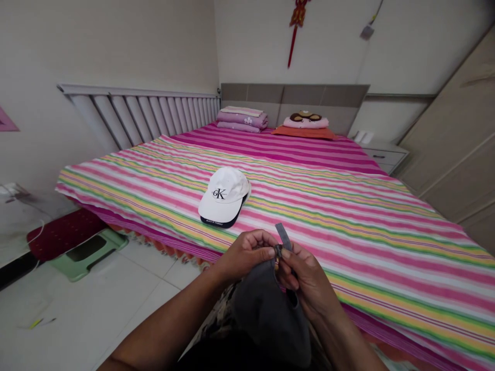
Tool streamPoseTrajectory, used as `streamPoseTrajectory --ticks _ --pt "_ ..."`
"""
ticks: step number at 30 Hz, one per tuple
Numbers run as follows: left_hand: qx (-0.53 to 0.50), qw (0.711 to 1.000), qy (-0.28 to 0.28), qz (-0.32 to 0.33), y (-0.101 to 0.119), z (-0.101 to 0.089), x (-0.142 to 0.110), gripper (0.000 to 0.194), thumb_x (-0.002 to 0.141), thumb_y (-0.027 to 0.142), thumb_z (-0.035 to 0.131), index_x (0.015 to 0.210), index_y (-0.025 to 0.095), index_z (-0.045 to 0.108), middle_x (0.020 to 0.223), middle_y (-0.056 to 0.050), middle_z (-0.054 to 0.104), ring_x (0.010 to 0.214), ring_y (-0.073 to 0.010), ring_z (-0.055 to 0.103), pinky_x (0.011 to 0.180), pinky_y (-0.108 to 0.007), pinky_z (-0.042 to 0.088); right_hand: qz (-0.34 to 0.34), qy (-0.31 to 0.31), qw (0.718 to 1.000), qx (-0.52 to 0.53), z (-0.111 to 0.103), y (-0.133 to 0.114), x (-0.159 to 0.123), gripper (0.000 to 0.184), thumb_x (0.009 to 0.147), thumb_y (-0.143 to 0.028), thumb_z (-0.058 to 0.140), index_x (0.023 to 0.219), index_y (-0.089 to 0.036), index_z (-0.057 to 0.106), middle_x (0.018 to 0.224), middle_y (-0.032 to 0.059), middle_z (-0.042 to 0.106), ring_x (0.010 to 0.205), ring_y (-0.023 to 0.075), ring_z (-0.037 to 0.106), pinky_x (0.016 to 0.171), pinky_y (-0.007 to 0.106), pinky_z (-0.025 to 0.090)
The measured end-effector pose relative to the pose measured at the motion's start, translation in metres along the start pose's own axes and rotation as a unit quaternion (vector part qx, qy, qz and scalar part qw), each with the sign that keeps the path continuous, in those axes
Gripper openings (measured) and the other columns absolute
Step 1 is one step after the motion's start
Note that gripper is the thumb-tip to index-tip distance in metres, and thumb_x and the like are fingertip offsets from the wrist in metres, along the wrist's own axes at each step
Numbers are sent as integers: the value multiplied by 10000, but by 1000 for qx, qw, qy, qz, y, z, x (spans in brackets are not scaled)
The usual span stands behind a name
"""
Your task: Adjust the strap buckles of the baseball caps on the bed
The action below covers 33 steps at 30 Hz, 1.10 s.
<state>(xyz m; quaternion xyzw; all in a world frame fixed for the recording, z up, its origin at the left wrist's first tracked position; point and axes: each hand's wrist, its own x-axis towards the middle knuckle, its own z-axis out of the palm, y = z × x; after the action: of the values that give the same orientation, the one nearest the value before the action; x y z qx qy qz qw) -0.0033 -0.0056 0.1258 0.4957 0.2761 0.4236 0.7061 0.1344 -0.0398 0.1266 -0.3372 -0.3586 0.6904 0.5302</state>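
Note:
A dark grey cap hangs from my two hands, low in the middle of the view, over my lap. My left hand pinches the strap at the cap's back opening, thumb and fingers beside a small dark buckle. From the other side my right hand grips the strap by the same buckle. The loose grey strap end sticks up above the fingers. Beyond my hands a white cap with black letters and a dark brim edge rests on the bed.
The bed has a striped cover. Folded purple bedding and a pink pillow lie by the headboard. A radiator runs along the left. A green stool stands on the floor, a nightstand at the right.

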Motion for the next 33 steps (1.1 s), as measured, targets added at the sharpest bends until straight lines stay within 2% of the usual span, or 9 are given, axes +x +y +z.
streamPoseTrajectory --ticks 5,9,14,18,21,26,33 --pt "-52 998 -29 -27 -1 -5 -1 247 616 265 727 745 103 593 641 -13 608 547 -73 539 537 -177 391 -4 -3 1000 5 -3 1 1 266 718 -352 642 624 -169 473 413 -87 405 333 27 219 372 193 160" --pt "-118 992 -40 -25 -3 -6 1 233 607 238 735 730 109 584 666 -19 623 552 -76 561 541 -175 413 -12 -3 1000 28 -7 3 2 269 776 -436 557 727 -172 549 385 -82 407 323 42 228 365 189 184" --pt "-160 986 -32 -25 -6 -10 4 257 575 232 756 716 106 582 666 -33 635 579 -98 586 565 -192 442 4 -13 999 39 -13 5 5 216 719 -367 641 710 -156 594 379 -64 419 360 55 302 385 182 234" --pt "-167 985 -19 -28 -10 -12 7 269 556 217 767 705 101 576 601 -17 618 510 -74 559 511 -162 421 19 -36 997 72 -16 8 10 153 671 -271 695 717 -151 612 384 -89 368 347 29 208 366 170 187" --pt "-182 982 -23 -30 -12 -12 9 277 556 203 766 728 104 572 629 -21 630 525 -81 576 526 -168 438 31 -41 995 91 -16 11 13 122 681 -241 680 736 -161 606 429 -83 427 333 11 177 349 157 175" --pt "-220 974 -40 -27 -16 -13 11 265 582 174 750 763 110 567 638 -20 633 553 -90 596 552 -175 462 32 -34 993 105 -18 16 16 147 669 -228 678 785 -175 605 523 -64 527 322 -9 172 327 129 176" --pt "-247 968 -42 -24 -20 -15 11 257 589 169 741 772 117 569 605 -6 618 530 -91 591 527 -172 466 55 -29 991 121 -22 20 19 127 675 -231 679 751 -173 595 461 -83 481 308 -5 182 326 130 188"
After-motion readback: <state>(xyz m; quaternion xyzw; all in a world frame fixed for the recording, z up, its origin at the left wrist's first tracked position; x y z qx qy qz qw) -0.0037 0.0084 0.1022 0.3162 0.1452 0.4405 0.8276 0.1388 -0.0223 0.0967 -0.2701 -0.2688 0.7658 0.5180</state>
